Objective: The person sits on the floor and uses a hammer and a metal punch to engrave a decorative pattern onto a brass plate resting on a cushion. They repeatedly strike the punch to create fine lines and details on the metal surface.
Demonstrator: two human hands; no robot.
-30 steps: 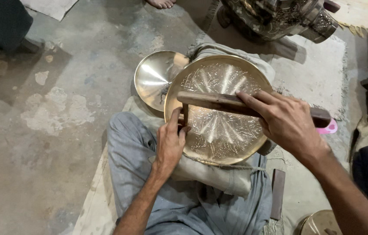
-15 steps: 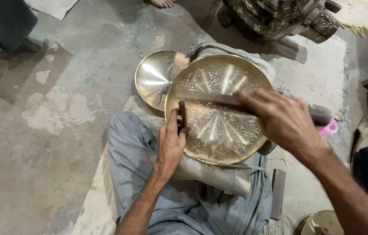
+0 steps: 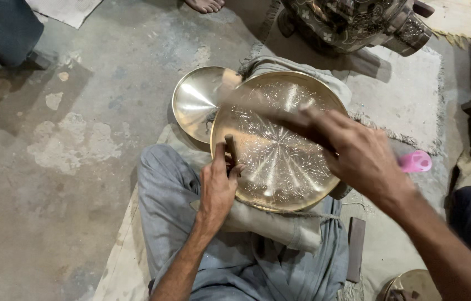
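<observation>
1. The big brass plate (image 3: 280,150) is resting on the person's lap, propped on a folded grey cloth (image 3: 280,228) over the knee. Its face is covered in shiny engraved lines fanning out from the middle.
2. Left hand (image 3: 217,187) is closed around a small dark chisel (image 3: 230,149), held upright with its tip on the plate near the left rim.
3. Right hand (image 3: 352,153) is over the right side of the plate, gripping a wooden mallet (image 3: 257,106) that stretches left across the plate. It's badly blurred, so I can't tell where the head is exactly or whether it's touching the chisel.
4. A second, smaller brass dish (image 3: 196,103) sits on the floor just behind the big plate, partly tucked under its left edge.
5. Other stuff around: a pink plastic thing (image 3: 415,161) on the mat to the right, a dark flat bar (image 3: 355,248) beside the person's leg, and an ornate engraved metal vessel (image 3: 358,22) at the top.
</observation>
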